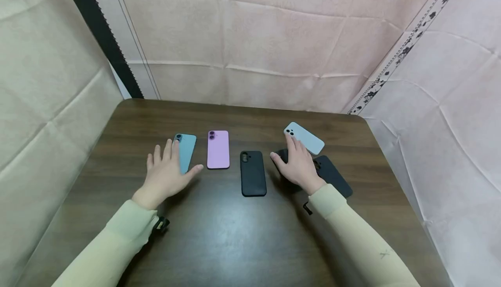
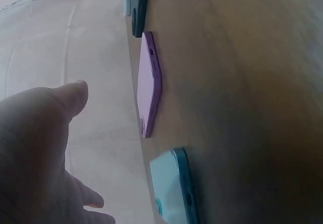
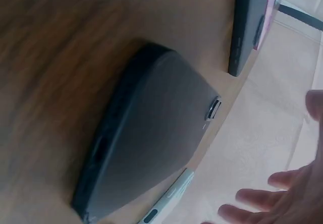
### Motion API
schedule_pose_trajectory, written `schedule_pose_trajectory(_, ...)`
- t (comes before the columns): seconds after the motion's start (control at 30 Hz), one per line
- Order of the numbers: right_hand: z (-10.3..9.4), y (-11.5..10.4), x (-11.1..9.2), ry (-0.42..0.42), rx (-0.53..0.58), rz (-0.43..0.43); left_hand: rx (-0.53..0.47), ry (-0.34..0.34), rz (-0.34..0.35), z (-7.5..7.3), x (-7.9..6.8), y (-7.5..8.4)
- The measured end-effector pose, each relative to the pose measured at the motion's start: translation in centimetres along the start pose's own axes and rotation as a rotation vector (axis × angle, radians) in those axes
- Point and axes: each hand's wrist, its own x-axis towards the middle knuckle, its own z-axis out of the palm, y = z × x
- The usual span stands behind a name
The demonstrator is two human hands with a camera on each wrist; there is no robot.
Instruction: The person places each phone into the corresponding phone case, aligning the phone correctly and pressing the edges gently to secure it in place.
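Note:
My left hand (image 1: 164, 174), fingers spread, is over the table and partly covers a teal phone (image 1: 188, 151). A purple phone (image 1: 218, 150) lies to the right of that hand, and beyond it a black phone (image 1: 253, 176). On the right side, my right hand (image 1: 299, 165) is held with its fingers extended above a dark phone (image 1: 282, 154), mostly hidden beneath it. Another dark phone (image 1: 335, 178) lies tilted beside the right wrist. Past the fingertips is a light blue phone (image 1: 309, 141), set diagonally. In the wrist views, neither hand grips anything.
All the phones lie on a brown wooden table (image 1: 219, 243) with rounded far corners. Pale creased cloth (image 1: 266, 39) hangs behind the table and along both sides. A small black device (image 1: 161, 224) shows at the left cuff, and a black strap end (image 1: 307, 208) near the right cuff.

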Motion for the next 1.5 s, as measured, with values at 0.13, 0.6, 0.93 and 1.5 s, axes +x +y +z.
schedule_pose_trajectory(0.13,0.0,-0.4,0.8,0.003,0.128,0.009,-0.04,0.003,0.03,0.2,1.4,1.5)
schedule_pose_trajectory(0.6,1.6,-3.8,4.6,-0.101,0.523,0.117,-0.081,-0.125,-0.149,2.8,6.8,5.4)
schedule_pose_trajectory(0.93,2.6,-3.9,5.1,-0.103,0.519,0.122,-0.001,-0.206,-0.258,2.7,8.4,6.1)
schedule_pose_trajectory(1.5,2.3,-2.6,5.4,-0.071,0.475,0.119,-0.104,-0.251,-0.334,2.4,9.3,8.8)
